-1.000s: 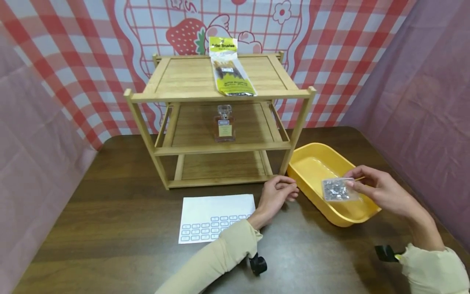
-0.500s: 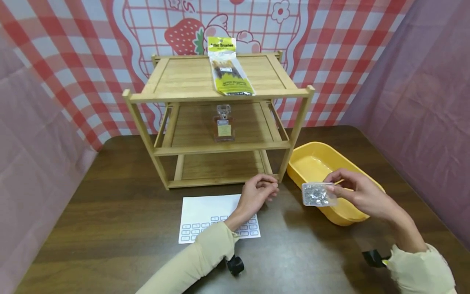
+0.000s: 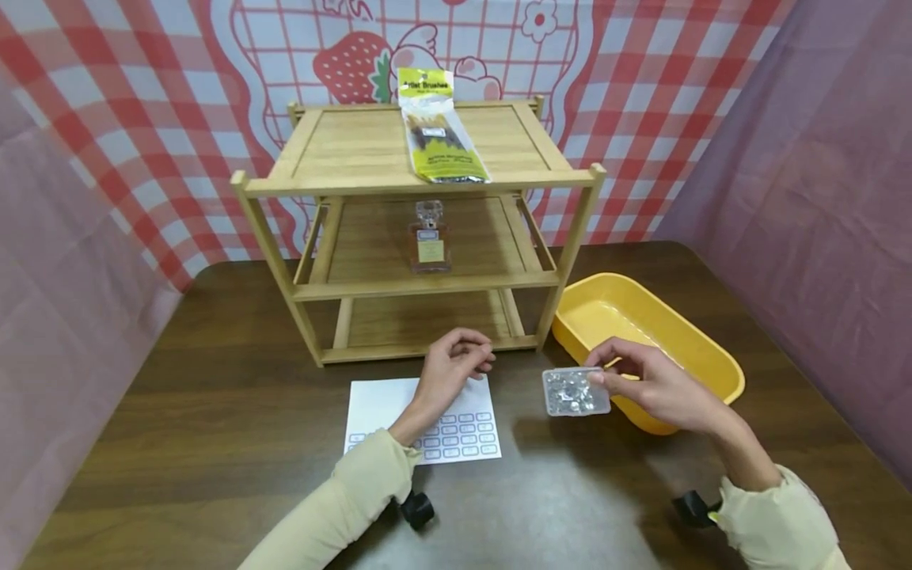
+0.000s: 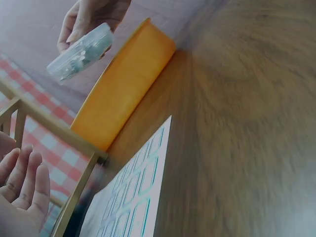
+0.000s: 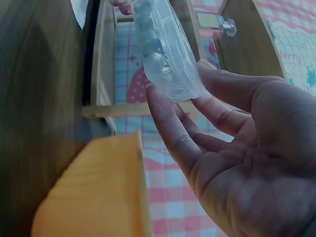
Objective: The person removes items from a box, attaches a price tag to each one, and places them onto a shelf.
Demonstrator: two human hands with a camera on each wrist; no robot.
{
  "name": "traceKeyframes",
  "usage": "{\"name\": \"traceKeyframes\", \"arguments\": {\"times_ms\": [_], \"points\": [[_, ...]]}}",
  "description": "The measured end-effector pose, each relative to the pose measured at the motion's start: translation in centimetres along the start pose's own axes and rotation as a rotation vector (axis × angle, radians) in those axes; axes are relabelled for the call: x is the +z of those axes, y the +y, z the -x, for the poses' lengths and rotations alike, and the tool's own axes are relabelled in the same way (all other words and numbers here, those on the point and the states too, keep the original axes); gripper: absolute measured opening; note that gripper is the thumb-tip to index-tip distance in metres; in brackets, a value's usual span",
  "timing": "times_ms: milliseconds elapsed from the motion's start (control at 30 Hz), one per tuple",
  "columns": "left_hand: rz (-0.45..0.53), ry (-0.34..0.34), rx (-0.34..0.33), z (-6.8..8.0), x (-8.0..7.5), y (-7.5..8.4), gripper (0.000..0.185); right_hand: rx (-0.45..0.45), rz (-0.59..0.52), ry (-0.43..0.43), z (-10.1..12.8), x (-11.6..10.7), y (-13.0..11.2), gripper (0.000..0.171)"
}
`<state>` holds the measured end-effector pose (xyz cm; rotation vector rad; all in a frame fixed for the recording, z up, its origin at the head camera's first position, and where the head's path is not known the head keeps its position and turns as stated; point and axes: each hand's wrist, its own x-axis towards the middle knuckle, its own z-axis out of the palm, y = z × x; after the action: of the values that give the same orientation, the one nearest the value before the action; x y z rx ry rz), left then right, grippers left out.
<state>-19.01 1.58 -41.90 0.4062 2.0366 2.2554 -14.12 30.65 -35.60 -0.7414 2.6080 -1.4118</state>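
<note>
From the head view I see my right hand [image 3: 659, 388] pinching a small clear plastic box [image 3: 575, 391] by its right end, held above the counter [image 3: 214, 412] just left of the yellow tub [image 3: 712, 356]. The right wrist view adds what that one misses: thumb below, fingertips [image 5: 207, 69] above, the box seen edge-on. Its contents read as small silvery pieces; I cannot make out what they are. The tub's inside looks bare, though my right hand covers its near corner.

My left hand [image 3: 449, 368] hovers with fingers loosely curled, holding nothing, over the far edge of the white label sheet [image 3: 456, 435]. The left wrist view cuts off most of that hand, showing only fingers [image 4: 29, 182].

On the wooden shelf [image 3: 420, 237], a brush packet [image 3: 438, 131] lies on top and a glass bottle [image 3: 427, 241] stands on the middle tier.
</note>
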Motion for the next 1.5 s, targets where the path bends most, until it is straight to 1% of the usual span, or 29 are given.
{"name": "traceKeyframes", "arguments": {"times_ms": [67, 267, 433, 733, 867, 1033, 1200, 1367, 1500], "points": [[-0.011, 0.01, -0.005, 0.1, -0.7, 0.1, 0.018, 0.002, -0.009, -0.003, -0.2, 0.5, 0.0, 0.007], [-0.059, 0.053, -0.003, 0.7, -2.9, 0.0, 0.017, -0.017, 0.025, -0.007, -0.7, 2.0, 0.4, 0.007], [-0.095, 0.063, -0.01, 1.1, -4.4, 0.1, 0.019, -0.024, 0.023, -0.014, -1.0, 2.9, 1.0, 0.007], [-0.118, 0.105, -0.021, 1.8, -6.0, 0.4, 0.019, 0.034, -0.037, -0.041, -1.4, 3.9, 1.9, 0.005], [-0.13, 0.112, -0.008, 2.0, -6.9, 0.6, 0.019, 0.057, -0.045, -0.037, -1.5, 4.2, 2.3, 0.005], [-0.17, 0.109, -0.008, 2.2, -8.0, 0.7, 0.02, 0.097, -0.052, -0.042, -1.7, 4.6, 2.8, 0.007], [-0.21, 0.125, -0.009, 2.7, -9.0, 0.8, 0.018, 0.128, -0.042, -0.052, -1.9, 4.8, 3.1, 0.007], [-0.226, 0.135, -0.016, 3.2, -9.7, 0.7, 0.018, 0.147, -0.027, -0.052, -2.1, 5.1, 3.6, 0.007], [-0.247, 0.131, -0.022, 3.5, -10.1, 0.6, 0.017, 0.156, 0.026, -0.046, -2.3, 5.4, 3.9, 0.01]]}}
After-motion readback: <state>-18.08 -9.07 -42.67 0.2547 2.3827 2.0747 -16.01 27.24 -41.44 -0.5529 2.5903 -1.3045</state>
